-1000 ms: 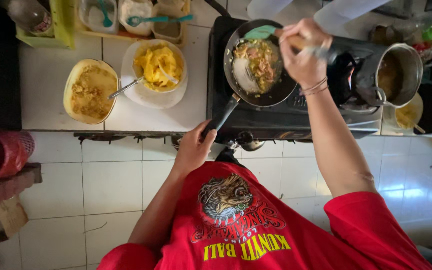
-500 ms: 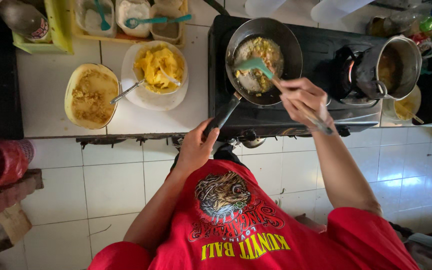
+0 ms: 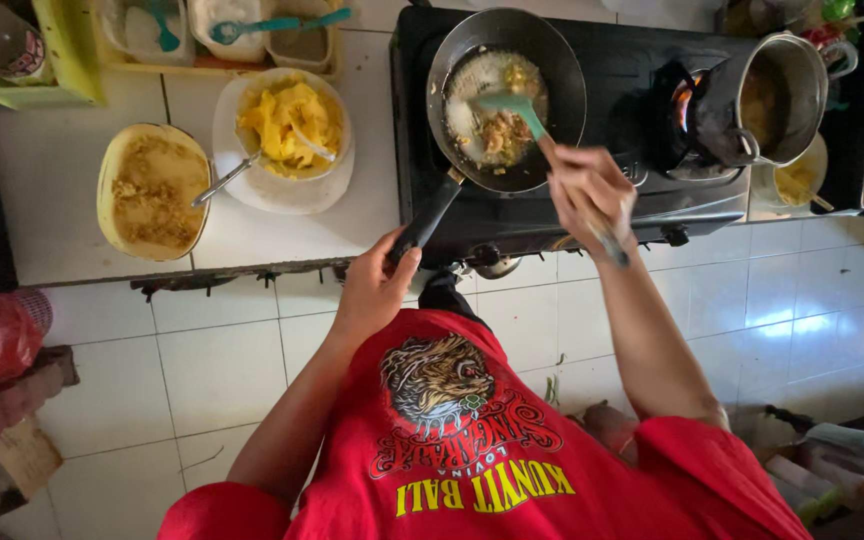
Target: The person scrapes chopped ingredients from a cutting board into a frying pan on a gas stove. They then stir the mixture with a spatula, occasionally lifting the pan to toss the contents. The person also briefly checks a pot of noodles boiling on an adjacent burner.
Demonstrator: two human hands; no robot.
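Upper centre: left hand [image 3: 377, 285] wraps the handle of the dark frying pan [image 3: 505, 95], at the counter's front edge. Right hand [image 3: 587, 190] fingers closed around a teal spatula [image 3: 522, 108], blade in the food; a steel pot [image 3: 767, 95] stands near, right of the pan.

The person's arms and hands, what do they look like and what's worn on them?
Both arms are bare from short red sleeves down. The left hand shows no glove or ring. The right hand is ungloved too, blurred; any band at that wrist can't be made out. The red shirt carries a printed animal graphic and yellow lettering.
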